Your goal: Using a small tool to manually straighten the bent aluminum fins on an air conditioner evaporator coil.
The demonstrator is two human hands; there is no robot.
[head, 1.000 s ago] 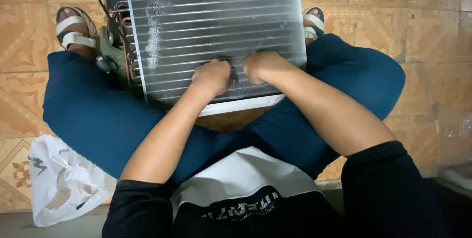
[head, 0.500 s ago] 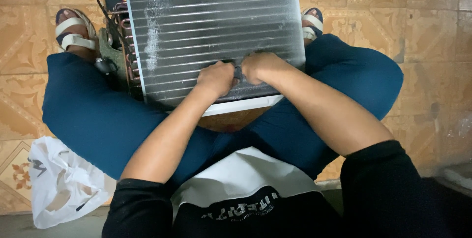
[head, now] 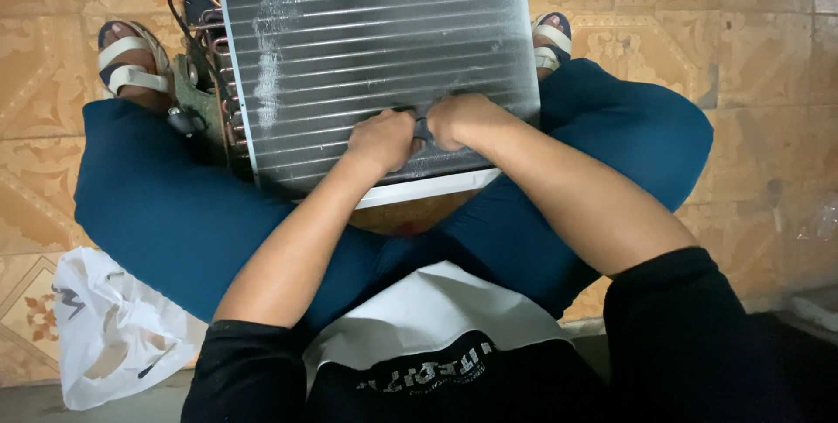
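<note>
A finned metal coil unit with thin horizontal tubes leans between my knees, dusty white streaks on its face. My left hand and my right hand sit side by side on its lower part, both curled around a small dark tool pressed against the fins. Most of the tool is hidden by my fingers. Copper tube bends and a dark cable run down the unit's left side.
I sit with blue-trousered legs either side of the unit, sandalled feet on patterned orange floor tiles. A crumpled white plastic bag lies at the lower left. A white strip edges the unit's bottom.
My two hands have drawn closer together around the dark tool; the view has shifted slightly. The coil unit has stayed in place.
</note>
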